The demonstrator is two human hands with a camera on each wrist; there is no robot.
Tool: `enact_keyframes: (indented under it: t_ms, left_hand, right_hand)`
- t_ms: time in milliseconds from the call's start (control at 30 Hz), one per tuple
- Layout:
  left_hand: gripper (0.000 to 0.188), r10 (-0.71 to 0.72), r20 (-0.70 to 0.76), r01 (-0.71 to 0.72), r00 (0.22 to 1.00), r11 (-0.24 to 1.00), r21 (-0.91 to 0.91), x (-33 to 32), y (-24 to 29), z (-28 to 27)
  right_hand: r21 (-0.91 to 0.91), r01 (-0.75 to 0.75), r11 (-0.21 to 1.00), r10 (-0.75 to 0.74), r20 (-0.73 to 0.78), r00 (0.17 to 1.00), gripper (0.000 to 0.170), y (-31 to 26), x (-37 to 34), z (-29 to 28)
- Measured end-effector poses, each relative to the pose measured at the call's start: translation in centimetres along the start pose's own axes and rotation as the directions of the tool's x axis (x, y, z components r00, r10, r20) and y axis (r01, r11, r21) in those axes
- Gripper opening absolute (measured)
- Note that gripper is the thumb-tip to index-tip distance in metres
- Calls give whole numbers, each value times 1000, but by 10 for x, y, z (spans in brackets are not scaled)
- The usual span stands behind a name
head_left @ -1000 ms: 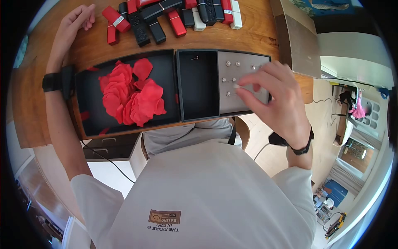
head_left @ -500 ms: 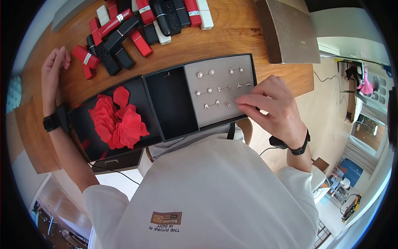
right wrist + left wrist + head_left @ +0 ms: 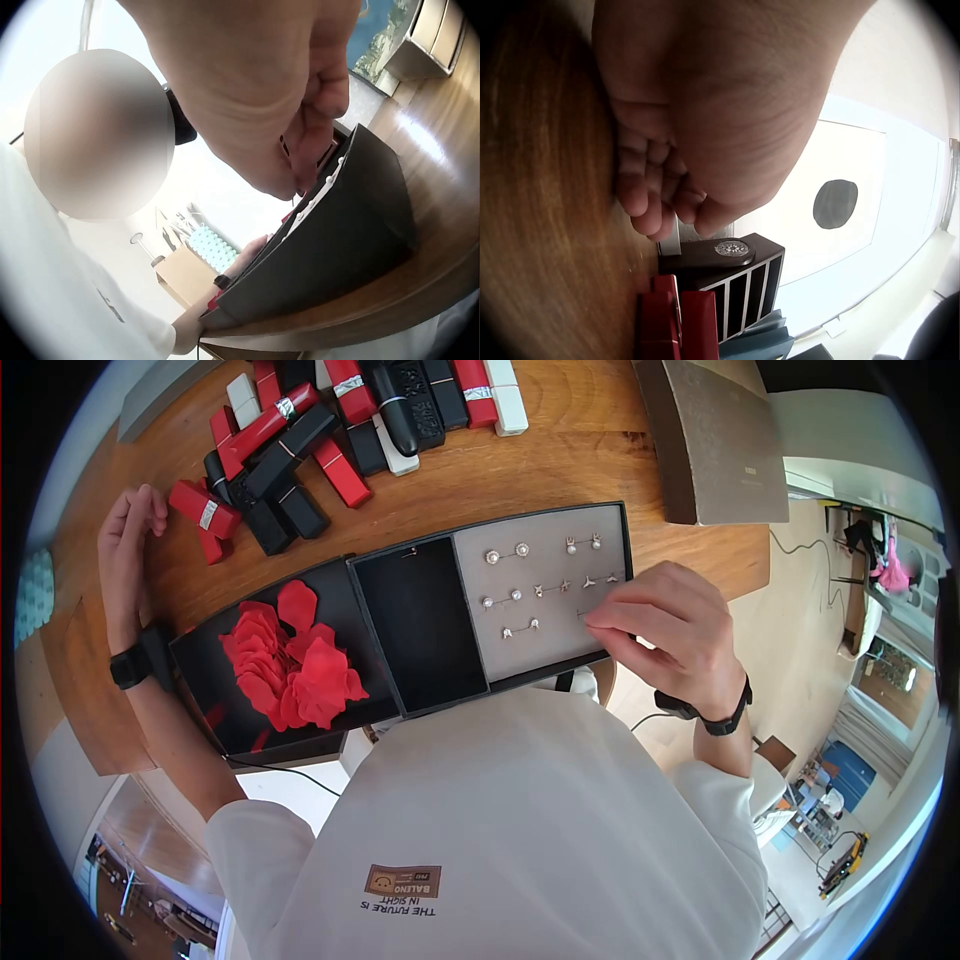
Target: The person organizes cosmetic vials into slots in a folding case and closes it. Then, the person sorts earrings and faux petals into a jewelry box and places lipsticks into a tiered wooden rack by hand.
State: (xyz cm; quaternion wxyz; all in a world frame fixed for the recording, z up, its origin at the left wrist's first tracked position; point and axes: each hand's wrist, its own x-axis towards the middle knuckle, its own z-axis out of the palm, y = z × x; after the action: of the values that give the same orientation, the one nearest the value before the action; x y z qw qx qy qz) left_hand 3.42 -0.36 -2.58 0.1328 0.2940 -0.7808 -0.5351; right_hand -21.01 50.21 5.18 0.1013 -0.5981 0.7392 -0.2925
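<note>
Right hand (image 3: 678, 640) pinches a tiny silvery earring (image 3: 581, 613) at the flat grey pad (image 3: 547, 568) — and left hand (image 3: 130, 525), loosely curled, rests on the brown wooden table (image 3: 560, 460)

From the head view's centre, petals (image 3: 325, 685) at nine o'clock are coloured bright red. Between one and two, a grey pad (image 3: 550, 560) is dotted with silver-and-white earrings (image 3: 492, 557). At eleven, cases (image 3: 342, 473) are coloured red, black and white; the tabletop (image 3: 560, 470) is grained orange-brown.
</note>
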Motion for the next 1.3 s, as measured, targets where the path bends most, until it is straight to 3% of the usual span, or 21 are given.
enact_keyframes:
  t_ms: [633,1300]
  left_hand:
    - [30,-23,-16,23,1000,999,25,1,-2,0]
    - [31,4,20,-5,1000,999,47,7,-11,-9]
  right_hand:
    - [48,-35,998,41,-137,990,24,6,-12,19]
    - [18,-27,999,29,-92,995,24,8,-13,22]
